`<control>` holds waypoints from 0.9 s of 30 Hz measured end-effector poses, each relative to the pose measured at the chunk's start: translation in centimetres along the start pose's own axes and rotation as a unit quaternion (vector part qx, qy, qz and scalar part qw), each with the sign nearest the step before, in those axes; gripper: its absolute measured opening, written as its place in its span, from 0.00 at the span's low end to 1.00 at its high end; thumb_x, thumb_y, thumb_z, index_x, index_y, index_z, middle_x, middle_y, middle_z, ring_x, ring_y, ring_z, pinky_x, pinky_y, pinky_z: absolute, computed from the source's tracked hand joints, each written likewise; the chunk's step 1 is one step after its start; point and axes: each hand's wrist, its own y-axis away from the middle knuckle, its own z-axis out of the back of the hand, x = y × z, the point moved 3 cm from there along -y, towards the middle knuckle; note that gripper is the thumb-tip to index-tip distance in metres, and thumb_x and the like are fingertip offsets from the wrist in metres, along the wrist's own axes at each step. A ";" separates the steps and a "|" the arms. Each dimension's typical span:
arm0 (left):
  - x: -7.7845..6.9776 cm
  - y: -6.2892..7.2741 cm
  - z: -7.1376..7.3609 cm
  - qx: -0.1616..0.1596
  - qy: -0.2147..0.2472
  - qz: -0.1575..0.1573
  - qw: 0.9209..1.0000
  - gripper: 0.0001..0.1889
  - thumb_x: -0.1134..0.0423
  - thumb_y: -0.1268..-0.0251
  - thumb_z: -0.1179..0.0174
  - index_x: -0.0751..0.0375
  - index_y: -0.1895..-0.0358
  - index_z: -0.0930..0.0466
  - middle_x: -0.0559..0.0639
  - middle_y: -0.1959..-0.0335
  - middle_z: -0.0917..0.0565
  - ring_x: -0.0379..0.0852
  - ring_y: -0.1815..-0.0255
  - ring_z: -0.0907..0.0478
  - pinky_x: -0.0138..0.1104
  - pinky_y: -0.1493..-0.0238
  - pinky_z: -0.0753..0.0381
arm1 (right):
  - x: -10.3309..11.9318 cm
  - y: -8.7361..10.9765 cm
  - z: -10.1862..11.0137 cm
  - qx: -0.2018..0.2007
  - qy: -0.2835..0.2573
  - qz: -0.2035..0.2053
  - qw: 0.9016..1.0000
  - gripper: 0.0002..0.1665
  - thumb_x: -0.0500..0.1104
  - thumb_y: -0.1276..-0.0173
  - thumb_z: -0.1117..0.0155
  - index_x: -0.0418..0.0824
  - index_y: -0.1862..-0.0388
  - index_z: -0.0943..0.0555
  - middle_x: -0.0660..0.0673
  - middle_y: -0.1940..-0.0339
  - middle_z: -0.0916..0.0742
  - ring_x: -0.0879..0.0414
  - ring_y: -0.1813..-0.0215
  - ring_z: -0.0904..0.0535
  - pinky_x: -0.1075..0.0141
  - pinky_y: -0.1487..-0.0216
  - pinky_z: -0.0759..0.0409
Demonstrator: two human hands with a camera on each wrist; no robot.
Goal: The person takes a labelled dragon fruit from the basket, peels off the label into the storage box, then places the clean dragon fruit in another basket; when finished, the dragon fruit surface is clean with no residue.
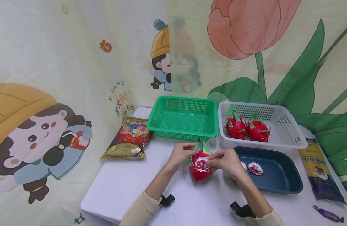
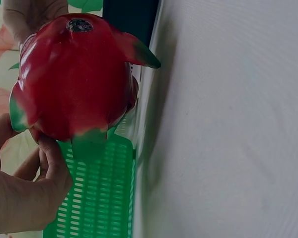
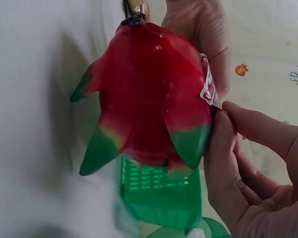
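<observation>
A red dragon fruit (image 1: 200,176) with green-tipped scales is held a little above the white table, its leafy top pointing away. My left hand (image 1: 181,155) grips it near the top left; in the left wrist view those fingers pinch a scale at its side. On its upper face lies a round white sticker (image 1: 202,164) with a red fruit picture. My right hand (image 1: 227,161) pinches the sticker's right edge between thumb and finger. In the right wrist view the sticker (image 3: 207,84) stands slightly off the skin at that edge. The dragon fruit's dark stem end (image 2: 80,25) faces the left wrist camera.
A dark blue tray (image 1: 275,185) with stickers (image 1: 255,169) sits right. Behind are a green basket (image 1: 182,133) and a white basket (image 1: 292,138) holding two dragon fruits (image 1: 258,130). A candy bag (image 1: 131,139), a yellow-purple packet (image 1: 321,172) and a wrapped candy (image 1: 328,214) lie about.
</observation>
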 end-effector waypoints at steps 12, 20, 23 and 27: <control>0.2 -0.1 -0.1 -0.003 0.004 -0.010 1.000 0.20 0.69 0.35 0.29 0.70 0.41 0.15 0.61 0.53 0.10 0.43 0.55 0.14 0.35 0.50 0.12 | -0.8 -0.8 0.1 0.023 -0.052 -0.020 0.998 0.16 0.41 0.36 0.20 0.31 0.56 0.10 0.38 0.61 0.08 0.51 0.63 0.10 0.61 0.59 0.10; 0.3 -0.2 0.0 -0.006 -0.004 -0.015 1.000 0.19 0.69 0.34 0.30 0.69 0.41 0.15 0.60 0.53 0.10 0.42 0.56 0.14 0.36 0.51 0.11 | -1.3 -1.0 0.2 0.038 -0.042 0.000 0.998 0.16 0.44 0.35 0.21 0.34 0.54 0.10 0.41 0.59 0.08 0.51 0.61 0.12 0.65 0.57 0.12; 0.4 -0.3 0.1 -0.003 -0.001 -0.016 1.000 0.19 0.69 0.34 0.30 0.69 0.41 0.15 0.60 0.52 0.10 0.43 0.55 0.13 0.37 0.51 0.11 | -1.4 -1.0 0.1 0.038 -0.044 0.012 0.998 0.16 0.44 0.35 0.21 0.34 0.55 0.10 0.42 0.60 0.08 0.51 0.61 0.13 0.65 0.58 0.13; 0.7 -0.4 0.2 0.002 0.008 -0.015 1.000 0.19 0.69 0.34 0.30 0.70 0.41 0.15 0.60 0.52 0.10 0.45 0.55 0.12 0.37 0.51 0.11 | -1.5 -0.9 0.0 0.036 -0.040 0.029 0.998 0.15 0.44 0.35 0.21 0.34 0.56 0.10 0.43 0.62 0.08 0.51 0.62 0.14 0.61 0.58 0.13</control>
